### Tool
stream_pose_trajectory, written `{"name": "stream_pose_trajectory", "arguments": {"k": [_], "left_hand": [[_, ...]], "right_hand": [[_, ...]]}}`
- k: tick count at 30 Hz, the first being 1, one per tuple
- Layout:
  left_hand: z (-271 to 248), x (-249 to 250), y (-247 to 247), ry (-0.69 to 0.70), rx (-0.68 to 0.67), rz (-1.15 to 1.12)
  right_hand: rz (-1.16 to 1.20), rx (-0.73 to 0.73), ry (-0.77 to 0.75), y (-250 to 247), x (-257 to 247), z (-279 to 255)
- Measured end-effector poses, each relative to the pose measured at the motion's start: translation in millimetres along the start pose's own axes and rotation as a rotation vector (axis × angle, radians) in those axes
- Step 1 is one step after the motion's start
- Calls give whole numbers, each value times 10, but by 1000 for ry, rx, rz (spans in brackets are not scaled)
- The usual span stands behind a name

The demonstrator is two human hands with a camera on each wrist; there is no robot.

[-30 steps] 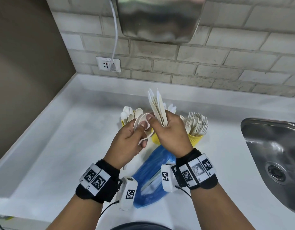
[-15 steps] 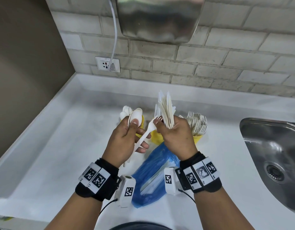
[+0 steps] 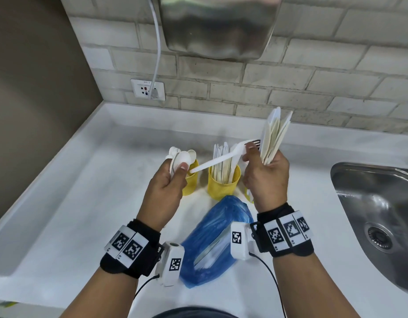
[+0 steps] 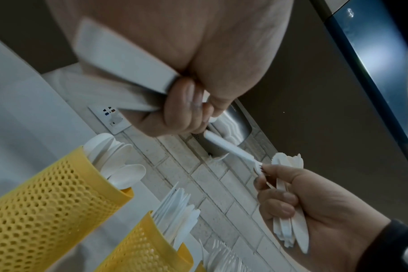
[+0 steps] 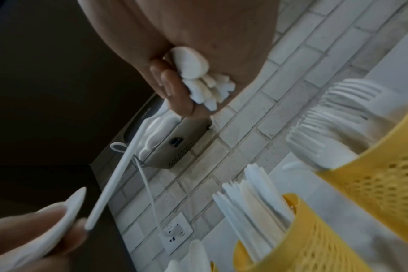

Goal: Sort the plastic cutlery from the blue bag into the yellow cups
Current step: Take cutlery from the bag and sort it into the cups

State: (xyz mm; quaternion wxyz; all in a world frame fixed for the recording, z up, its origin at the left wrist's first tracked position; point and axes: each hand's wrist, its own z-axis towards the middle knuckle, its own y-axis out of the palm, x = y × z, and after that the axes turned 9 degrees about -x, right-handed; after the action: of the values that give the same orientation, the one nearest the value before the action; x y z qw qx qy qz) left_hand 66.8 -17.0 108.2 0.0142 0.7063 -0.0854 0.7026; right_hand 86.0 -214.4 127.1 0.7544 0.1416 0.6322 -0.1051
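Mid-frame in the head view, the left hand [image 3: 166, 187] is closed round a few spoons [image 3: 181, 160], thumb pressed on the top bowl. The right hand [image 3: 265, 177] grips a fan of knives [image 3: 273, 138] that stands up toward the upper right, and its thumb and forefinger pinch a fork [image 3: 223, 158] near the tines. The fork slants down to the left, its handle tip just beside the left thumb; whether they touch I cannot tell.

Behind the hands three yellow cups stand in a row on the white worktop [image 3: 83, 203]: the left cup [image 3: 191, 180] with spoons, the middle cup [image 3: 223, 187] with knives, the right cup [image 5: 382, 184] with forks, mostly hidden by the right hand in the head view.

The blue bag [image 3: 212, 239] lies on the worktop at lower centre, between the wrists. A steel sink [image 3: 377, 216] fills the right edge.
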Motion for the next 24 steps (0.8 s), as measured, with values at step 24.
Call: {"name": "stream_pose_trajectory", "arguments": {"k": [24], "left_hand": [[7, 7, 73, -110, -88, -187]], "right_hand": [[-466, 181, -344, -780, -79, 280]]}}
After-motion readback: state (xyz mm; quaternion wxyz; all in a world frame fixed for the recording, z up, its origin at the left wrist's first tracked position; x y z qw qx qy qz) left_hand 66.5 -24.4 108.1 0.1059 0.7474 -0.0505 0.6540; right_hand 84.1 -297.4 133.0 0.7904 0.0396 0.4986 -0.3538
